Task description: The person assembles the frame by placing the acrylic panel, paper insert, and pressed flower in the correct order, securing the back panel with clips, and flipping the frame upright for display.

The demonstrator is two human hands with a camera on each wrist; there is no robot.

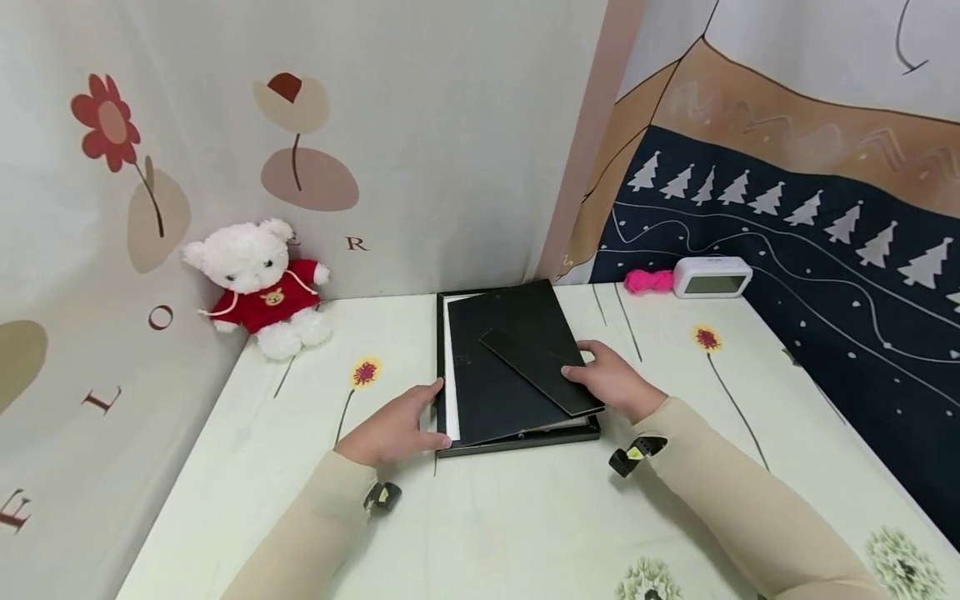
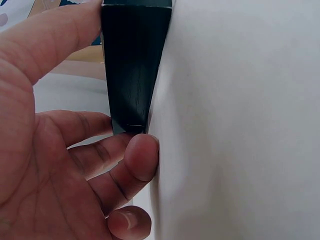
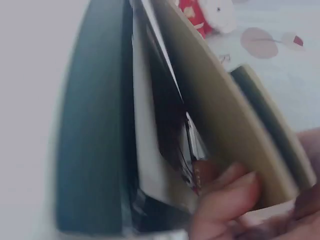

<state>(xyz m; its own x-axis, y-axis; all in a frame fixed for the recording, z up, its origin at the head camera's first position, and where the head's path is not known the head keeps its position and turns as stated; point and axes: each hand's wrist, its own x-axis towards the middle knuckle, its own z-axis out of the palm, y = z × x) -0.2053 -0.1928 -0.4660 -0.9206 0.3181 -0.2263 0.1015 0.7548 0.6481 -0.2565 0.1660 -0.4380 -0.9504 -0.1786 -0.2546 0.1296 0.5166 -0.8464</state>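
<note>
Head view: a black picture frame (image 1: 517, 447) lies face-down, by the look of it, at the middle of the pale worktop (image 1: 525, 525). Its black backing board (image 1: 487, 387) sits askew, raised on the right, with a white strip (image 1: 452, 375) showing along the left. A flat stand leg (image 1: 542, 372) slants across the board. My left hand (image 1: 393, 425), fingers spread, grips nothing; it touches the frame's near left corner and left side. My right hand (image 1: 615, 379) pinches the board and leg at the right. A plush bear (image 1: 266, 292) sits far left.

Left wrist view: my thumb and fingertips meet the frame's side. I should keep that light brace so the frame cannot slide.

Right wrist view, blurred: my fingers are under the board, a gap open between it and the layers in the frame. I'd do well to keep leg and board pinched together, move the board slowly, and keep my fingertips from dragging those layers, which I can't identify.
</note>
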